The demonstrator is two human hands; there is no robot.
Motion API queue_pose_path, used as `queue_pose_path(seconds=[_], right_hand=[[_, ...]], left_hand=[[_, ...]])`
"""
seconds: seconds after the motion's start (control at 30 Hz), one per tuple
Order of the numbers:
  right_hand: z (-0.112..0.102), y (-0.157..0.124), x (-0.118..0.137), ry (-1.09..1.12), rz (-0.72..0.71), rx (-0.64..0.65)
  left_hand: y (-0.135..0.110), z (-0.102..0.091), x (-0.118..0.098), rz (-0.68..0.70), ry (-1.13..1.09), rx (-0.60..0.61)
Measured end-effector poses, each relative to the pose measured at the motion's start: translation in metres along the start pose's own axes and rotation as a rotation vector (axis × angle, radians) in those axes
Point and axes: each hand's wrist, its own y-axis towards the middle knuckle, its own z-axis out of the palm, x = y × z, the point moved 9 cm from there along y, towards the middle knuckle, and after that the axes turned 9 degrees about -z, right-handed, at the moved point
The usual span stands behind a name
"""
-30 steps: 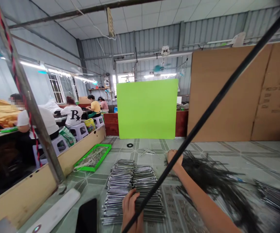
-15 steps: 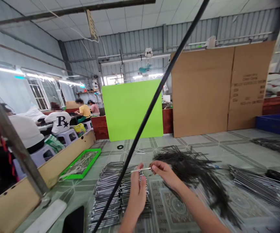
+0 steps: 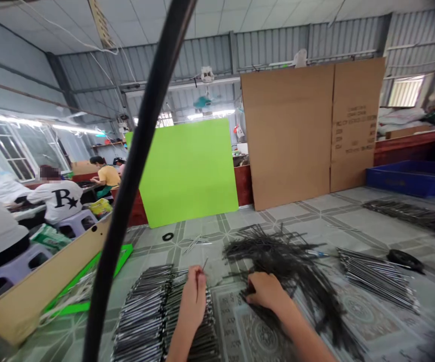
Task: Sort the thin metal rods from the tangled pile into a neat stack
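Note:
My left hand point(image 3: 195, 290) is above a stack of bright metal rods point(image 3: 144, 311) and pinches a thin metal rod point(image 3: 202, 266) that stands nearly upright. My right hand point(image 3: 265, 291) rests at the edge of a tangled pile of dark wires point(image 3: 287, 264), with its fingers among the strands. Whether those fingers grip a strand is hidden. A second stack of metal rods point(image 3: 376, 276) lies to the right of the pile.
A black cable point(image 3: 138, 151) crosses close in front of my view. A patterned rug point(image 3: 262, 339) lies under my hands. A blue crate point(image 3: 413, 178), cardboard sheets point(image 3: 308, 130) and a green backdrop point(image 3: 187, 171) stand beyond. Several people sit working at the left.
My view has swung right. The rod held level between both hands now stands upright in my left hand. My right hand has moved right, onto the dark pile.

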Motion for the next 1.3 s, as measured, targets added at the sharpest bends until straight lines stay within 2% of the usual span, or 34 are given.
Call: queue_pose_path(seconds=[0.07, 0.23, 0.4, 0.6, 0.87, 0.97, 1.07, 1.17, 1.3], right_hand=[[0.004, 0.001, 0.007, -0.008, -0.013, 0.038], [0.004, 0.004, 0.016, -0.016, -0.026, 0.001], [0.004, 0.002, 0.013, -0.059, 0.012, -0.002], [0.004, 0.0, 0.025, -0.166, 0.003, -0.028], [0.001, -0.003, 0.029, -0.152, 0.011, 0.001], [-0.001, -0.003, 0.026, -0.145, -0.005, -0.036], [-0.007, -0.002, 0.022, -0.048, -0.044, -0.114], [-0.015, 0.001, 0.014, 0.19, -0.07, -0.213], [-0.027, 0.007, 0.011, 0.498, -0.147, -0.407]], left_hand=[[-0.002, 0.002, -0.002, 0.02, 0.074, 0.054], [-0.001, 0.008, -0.004, 0.056, 0.214, 0.12], [-0.001, 0.01, -0.002, 0.104, 0.293, 0.115], [-0.001, 0.009, -0.003, 0.131, 0.351, 0.11], [-0.002, 0.011, -0.004, 0.162, 0.406, 0.126], [-0.002, 0.012, -0.004, 0.17, 0.414, 0.129], [-0.002, 0.013, -0.005, 0.178, 0.429, 0.145], [-0.002, 0.012, -0.006, 0.182, 0.447, 0.144], [-0.003, 0.011, -0.008, 0.195, 0.475, 0.147]])
